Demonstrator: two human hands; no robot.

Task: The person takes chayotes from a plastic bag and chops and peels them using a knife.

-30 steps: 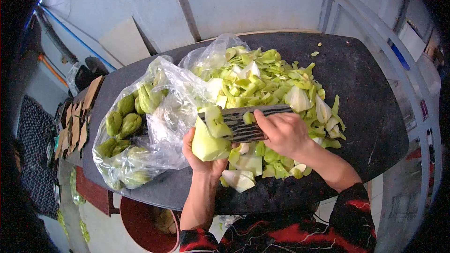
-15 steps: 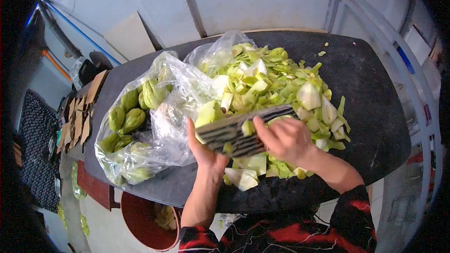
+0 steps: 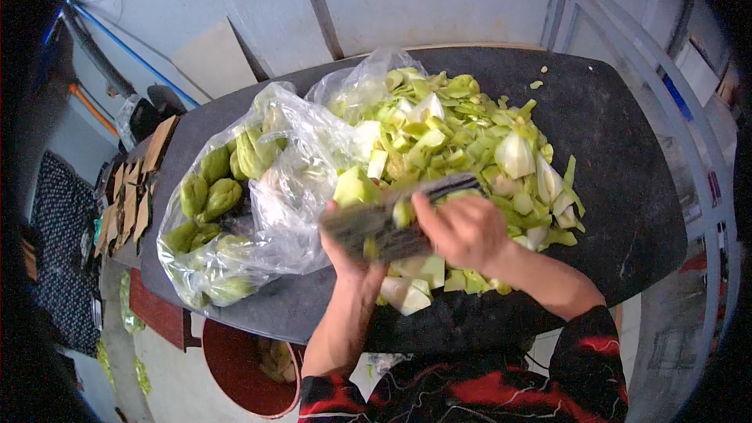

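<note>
A broad, dark rectangular blade like a cleaver's (image 3: 392, 223), blurred by motion, slants in front of me with bits of pale green flesh stuck to it. My right hand (image 3: 474, 235) is closed on its right end, thumb against the flat; the handle is hidden. Behind the blade, my left hand (image 3: 348, 258) is closed around a peeled chayote (image 3: 357, 188), whose top shows above the upper edge. The blade covers most of the left fingers. Just beyond both hands spreads a heap of chayote pieces and peelings (image 3: 454, 121). A pale cut piece (image 3: 407, 295) lies below the blade.
To the left, a clear plastic bag (image 3: 301, 137) holds several whole chayotes (image 3: 222, 197). Everything rests on a dark table (image 3: 619, 211). Below its front edge stands a reddish-brown bucket (image 3: 227, 368) with scraps inside. A grey metal railing (image 3: 650, 39) runs along the right.
The blade has shifted slightly left and tilted, its face now darker and more blurred. My right hand has moved a little left with it. The left hand still grips the chayote.
</note>
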